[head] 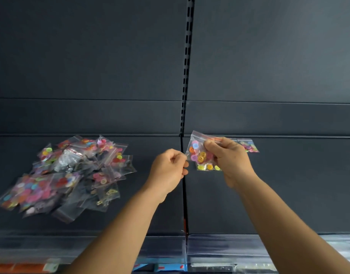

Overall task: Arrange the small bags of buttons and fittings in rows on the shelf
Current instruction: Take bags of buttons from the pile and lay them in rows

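Observation:
My right hand point(229, 159) grips a small clear zip bag of coloured buttons point(198, 153) by its top, held above the dark shelf point(289, 184) near the centre seam. My left hand point(169, 168) pinches the bag's lower left corner with curled fingers. Another bag of buttons point(249, 145) lies flat at the back of the right shelf section, partly hidden behind my right hand. A loose pile of several bags of buttons and fittings point(71, 175) lies on the left shelf section.
A slotted upright point(187, 66) splits the dark back panel. The shelf's front edge carries a clear plastic price strip point(219, 248). Blurred packets show on the level below at the lower left point(21, 267).

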